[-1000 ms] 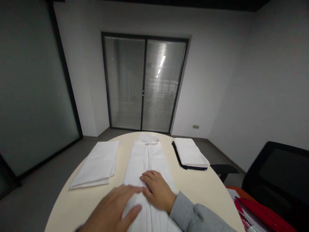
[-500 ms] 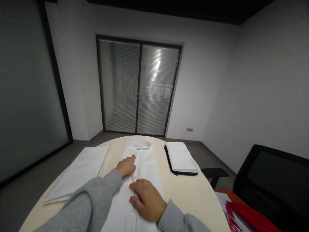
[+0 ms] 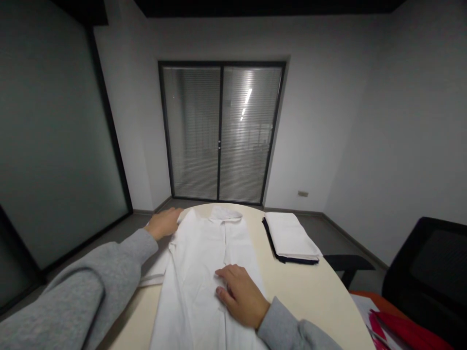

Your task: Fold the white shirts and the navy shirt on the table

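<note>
A white collared shirt (image 3: 204, 257) lies lengthwise on the round table, its collar (image 3: 226, 214) at the far end and its front placket running down the middle. At the shirt's far left shoulder, my left hand (image 3: 164, 222) is closed on the edge of the fabric; the fingertips are partly hidden. My right hand (image 3: 244, 296) rests on the shirt near the placket, fingers apart and holding nothing. Under my left forearm, a folded white cloth (image 3: 156, 270) shows only in part, mostly covered by the sleeve and the shirt.
On the right of the cream table (image 3: 292, 301) lies a folded white cloth (image 3: 290, 236) on top of a dark one (image 3: 297, 261). A black office chair (image 3: 426, 272) stands at the right, with red items (image 3: 408, 328) on its orange seat.
My left hand has moved from the placket out to the left, and the shirt's left side now spreads wider. My right hand stays on the shirt. The view has turned slightly left.
</note>
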